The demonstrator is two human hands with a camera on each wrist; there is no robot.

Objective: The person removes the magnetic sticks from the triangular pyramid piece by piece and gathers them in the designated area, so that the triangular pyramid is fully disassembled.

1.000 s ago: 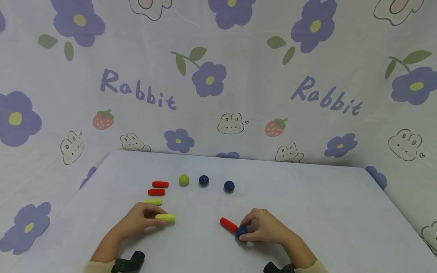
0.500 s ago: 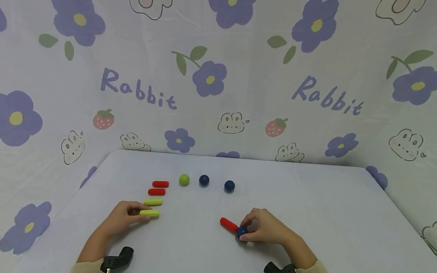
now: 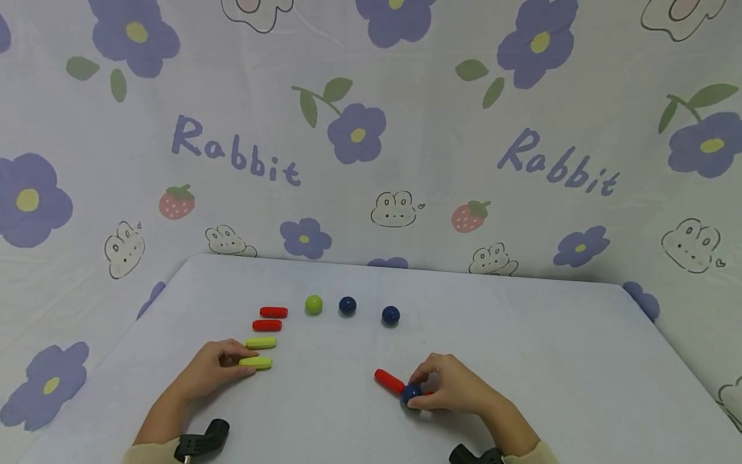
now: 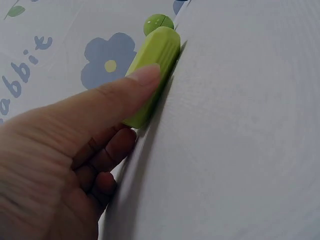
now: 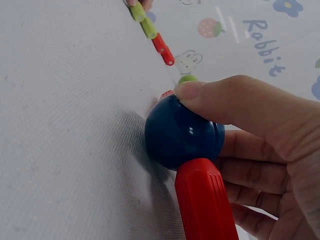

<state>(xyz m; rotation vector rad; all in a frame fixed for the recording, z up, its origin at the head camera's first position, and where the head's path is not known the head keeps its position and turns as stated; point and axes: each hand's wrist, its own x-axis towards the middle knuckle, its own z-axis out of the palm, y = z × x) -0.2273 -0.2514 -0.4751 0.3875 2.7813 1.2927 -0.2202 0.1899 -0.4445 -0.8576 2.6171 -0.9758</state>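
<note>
In the head view my left hand (image 3: 211,368) pinches a yellow-green rod (image 3: 256,363) low over the table, just in front of another yellow-green rod (image 3: 261,343). The left wrist view shows my thumb along the side of the held rod (image 4: 156,55), which has grooved faces. My right hand (image 3: 447,385) grips a dark blue ball (image 5: 182,132) between thumb and fingers. One red rod (image 5: 204,200) meets the ball and points toward the wrist camera; a second red rod (image 3: 388,381) extends from its far side, up and left in the head view.
Two red rods (image 3: 267,325) lie side by side behind the yellow-green ones. Along the back of the white table (image 3: 522,335) sit a green ball (image 3: 313,305), a blue ball (image 3: 348,305) and another blue ball (image 3: 391,316). A patterned cloth (image 3: 429,161) hangs behind the table.
My left hand has carried its yellow-green rod leftward, close to the other yellow-green rod, and has hardly moved in the last half second. The right hand keeps its place on the blue ball.
</note>
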